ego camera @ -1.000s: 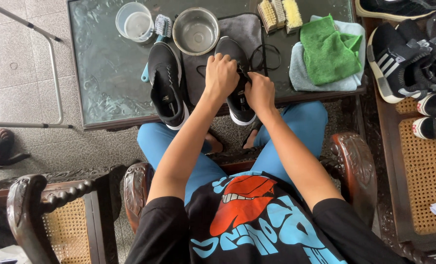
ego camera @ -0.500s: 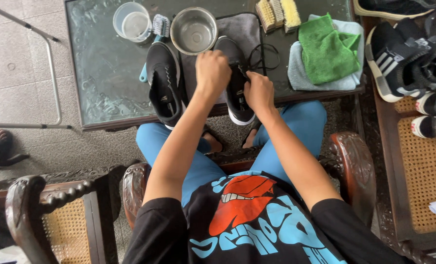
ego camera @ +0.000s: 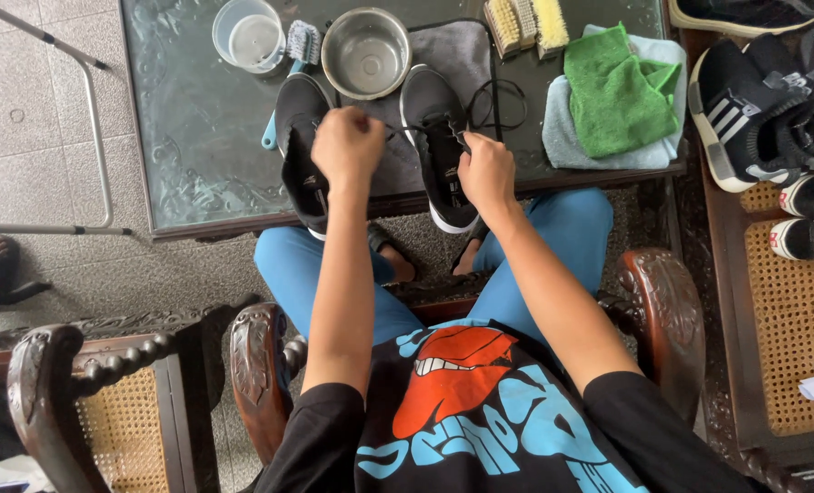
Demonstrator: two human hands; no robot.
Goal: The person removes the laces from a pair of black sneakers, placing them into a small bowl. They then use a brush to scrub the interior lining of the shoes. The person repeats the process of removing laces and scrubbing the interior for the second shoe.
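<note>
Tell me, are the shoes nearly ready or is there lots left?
Done: I can't tell if either shoe is clean yet. In hand: the left hand pulls a black lace from the right-hand black shoe while the right hand steadies it. Left: the other black shoe lies untouched, and the brushes and green cloth lie unused.

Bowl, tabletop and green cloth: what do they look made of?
Bowl: likely stainless steel, dull brushed grey sheen. Tabletop: seemingly patterned glass, greenish, glossy with embossed swirls, in a dark wooden frame. Green cloth: probably microfibre or terry, soft, matte and rumpled.
</note>
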